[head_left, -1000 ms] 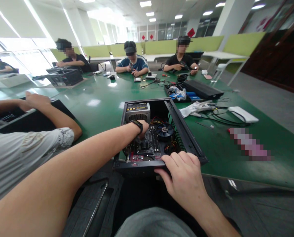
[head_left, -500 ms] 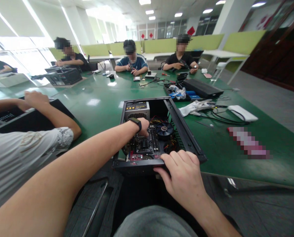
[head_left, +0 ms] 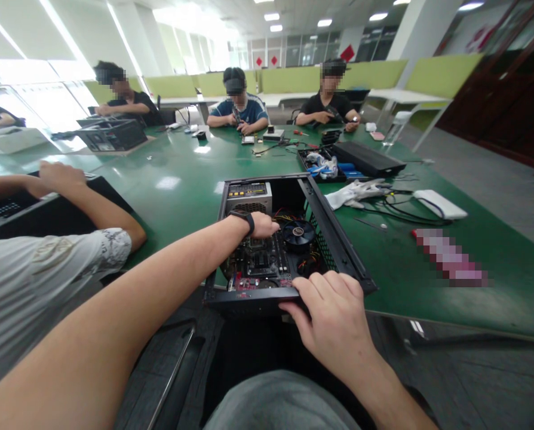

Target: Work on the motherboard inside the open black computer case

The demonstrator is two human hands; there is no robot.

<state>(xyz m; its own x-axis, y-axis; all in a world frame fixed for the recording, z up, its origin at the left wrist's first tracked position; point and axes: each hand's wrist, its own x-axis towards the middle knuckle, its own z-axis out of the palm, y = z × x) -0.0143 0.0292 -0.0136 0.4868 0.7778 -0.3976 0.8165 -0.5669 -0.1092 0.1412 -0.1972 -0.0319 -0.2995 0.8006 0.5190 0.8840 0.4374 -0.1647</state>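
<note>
An open black computer case lies on its side at the table's near edge. Inside it are a motherboard, a round black CPU cooler fan and a grey power supply. My left hand, below a black wristband, is over the motherboard just left of the fan. Its fingers are curled together, and whatever they may hold is hidden. My right hand grips the near edge of the case, thumb below and fingers on top.
Right of the case lie white gloves, black cables, a white box-shaped item and a blurred pink item. A black toolbox stands behind. At left, a co-worker's arm rests by another case. Several people sit across the green table.
My left hand has shifted slightly right and up, toward the fan, and its wrist has turned. My right hand keeps its grip on the case edge.
</note>
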